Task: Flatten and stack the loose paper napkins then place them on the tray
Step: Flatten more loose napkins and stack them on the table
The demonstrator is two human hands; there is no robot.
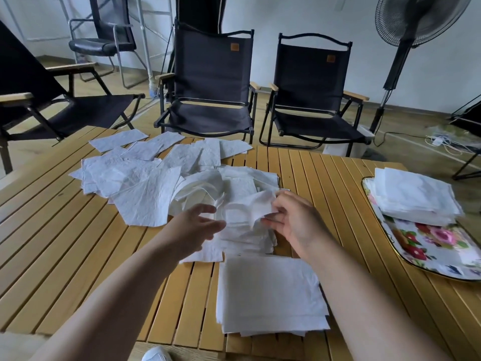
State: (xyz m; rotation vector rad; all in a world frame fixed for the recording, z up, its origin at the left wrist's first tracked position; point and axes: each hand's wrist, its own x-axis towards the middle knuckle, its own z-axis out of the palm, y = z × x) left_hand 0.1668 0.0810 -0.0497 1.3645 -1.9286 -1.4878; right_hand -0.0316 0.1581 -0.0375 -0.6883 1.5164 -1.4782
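At the near edge: a flat stack (270, 295) of white napkins lies squared on the slatted wooden table (65, 230), just short of the hands.
Centre left: the left hand (194, 227) reaches over the paper with its fingers (205, 209) apart and loosely curved, gripping nothing; whether the tips touch the sheets below cannot be told.
Centre right: the right hand (294, 220) has thumb and fingertips (276, 220) pinched together on a crumpled napkin (250, 207).
Between the hands: the crumpled napkin is bunched and creased, its right edge lifted by the pinch, the rest draped on the heap.
Beyond the hands: a loose pile (156, 178) of wrinkled white napkins spreads far and left across the table, sheets overlapping at odd angles.
Right side: a floral tray (429, 246) sits at the table's right edge, with a tray stack (413, 196) of flattened napkins on its far end.
Far side: two black folding chairs (210, 82) face the table; a standing fan (416, 16) is at far right.
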